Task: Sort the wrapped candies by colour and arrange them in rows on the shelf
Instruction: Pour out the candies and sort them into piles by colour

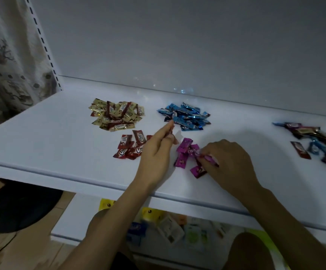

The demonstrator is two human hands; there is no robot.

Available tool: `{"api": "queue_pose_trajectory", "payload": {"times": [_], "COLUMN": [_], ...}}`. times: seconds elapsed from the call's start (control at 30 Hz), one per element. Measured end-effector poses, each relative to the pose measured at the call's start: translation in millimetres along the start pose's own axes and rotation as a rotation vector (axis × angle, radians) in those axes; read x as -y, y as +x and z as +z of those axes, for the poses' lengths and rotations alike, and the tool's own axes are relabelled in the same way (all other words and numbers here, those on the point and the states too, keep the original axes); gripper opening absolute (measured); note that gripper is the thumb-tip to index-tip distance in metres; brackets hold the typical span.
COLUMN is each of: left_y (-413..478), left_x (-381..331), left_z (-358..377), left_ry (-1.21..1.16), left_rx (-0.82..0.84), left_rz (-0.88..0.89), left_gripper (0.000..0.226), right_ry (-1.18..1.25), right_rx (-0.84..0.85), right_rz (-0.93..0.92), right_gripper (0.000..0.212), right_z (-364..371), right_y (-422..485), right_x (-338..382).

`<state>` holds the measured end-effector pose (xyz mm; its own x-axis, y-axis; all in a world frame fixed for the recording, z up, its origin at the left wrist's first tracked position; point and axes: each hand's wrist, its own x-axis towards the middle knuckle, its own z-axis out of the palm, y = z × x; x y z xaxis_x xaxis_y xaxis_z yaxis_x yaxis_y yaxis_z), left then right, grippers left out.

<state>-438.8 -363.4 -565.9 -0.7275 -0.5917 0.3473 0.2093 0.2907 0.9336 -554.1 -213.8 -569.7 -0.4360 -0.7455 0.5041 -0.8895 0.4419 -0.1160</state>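
- White shelf (pixel 51 137) carried four sorted heaps and one unsorted heap; none was in rows yet.
- Gold candy heap (pixel 115 115) lay back-left, the blue candy heap (pixel 187 117) to its right, with a bare strip between them.
- Red candy heap (pixel 131 147) sat in front of the gold one, and the magenta candy heap (pixel 184 152) in front of the blue one, nearer the shelf's front edge (pixel 61 172).
- Mixed candy heap (pixel 318 141) lay far right, well apart from the sorted heaps and running out of view at the frame edge.
- Left hand (pixel 158 151) hovered between the red and magenta heaps. Its fingers were curled, the forefinger tip reached the near edge of the blue heap, and thumb and forefinger pinched a dark-red wrapper (pixel 170 132), mostly hidden.
- Right hand (pixel 230 162) rested at the right side of the magenta heap, fingertips closed on a magenta candy (pixel 210 158).
- Open shelf surface was widest at the left, from the gold and red heaps to the slotted upright (pixel 45 49); a narrower bare band ran along the back panel (pixel 177 45).
- Lower shelf (pixel 70 221) held blurred packets (pixel 170 228).
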Motion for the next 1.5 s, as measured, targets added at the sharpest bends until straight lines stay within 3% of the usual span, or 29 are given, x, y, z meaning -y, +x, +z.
{"api": "queue_pose_trajectory", "payload": {"times": [0.13, 0.27, 0.43, 0.53, 0.6, 0.73, 0.83, 0.93, 1.03, 1.1, 1.2, 1.27, 1.5], "left_y": [0, -2, 0, -1, -2, -4, -6, -7, -5, -5, -3, -3, -5], "left_x": [0, -3, -8, -5, -4, -5, -3, 5, 17, 22, 28, 30, 34], "left_z": [5, 7, 15, 23, 26, 20, 4, -24, -57, -75, -85, -82, -80], "left_ry": [0.037, -0.047, -0.092, -0.083, -0.111, -0.094, 0.112, 0.388, 0.735, 0.831, 0.886, 0.963, 1.063], "left_rx": [0.104, 0.094, 0.218, 0.281, 0.276, 0.260, 0.171, -0.026, -0.143, -0.100, -0.036, 0.009, 0.051], "left_rz": [0.037, 0.032, -0.017, -0.010, -0.023, -0.002, 0.107, 0.171, 0.162, 0.092, -0.036, -0.055, 0.049], "left_gripper": [0.048, 0.057, 0.023, 0.016, 0.015, 0.015, 0.018, 0.021, 0.052, 0.086, 0.106, 0.105, 0.059], "right_ry": [0.032, 0.147, 0.561, 0.794, 0.858, 0.819, 0.831, 0.835, 0.887, 0.901, 0.835, 0.751, 0.379], "right_rx": [0.062, -0.027, -0.152, -0.102, -0.115, -0.107, -0.134, -0.101, -0.015, 0.088, 0.241, 0.234, 0.155], "right_rz": [-0.086, -0.009, 0.341, 0.383, 0.374, 0.376, 0.419, 0.430, 0.417, 0.426, 0.450, 0.435, 0.350], "right_gripper": [0.050, 0.062, 0.041, 0.011, 0.015, 0.020, 0.020, 0.022, 0.017, 0.014, 0.015, 0.017, 0.018], "right_z": [-1, -3, -15, -26, -30, -22, -13, -8, 3, 14, 37, 51, 73], "right_y": [-1, -2, 0, 6, 8, 11, 24, 47, 73, 89, 108, 114, 114], "right_x": [2, 7, 12, 11, 10, 16, 26, 38, 50, 58, 71, 78, 88]}}
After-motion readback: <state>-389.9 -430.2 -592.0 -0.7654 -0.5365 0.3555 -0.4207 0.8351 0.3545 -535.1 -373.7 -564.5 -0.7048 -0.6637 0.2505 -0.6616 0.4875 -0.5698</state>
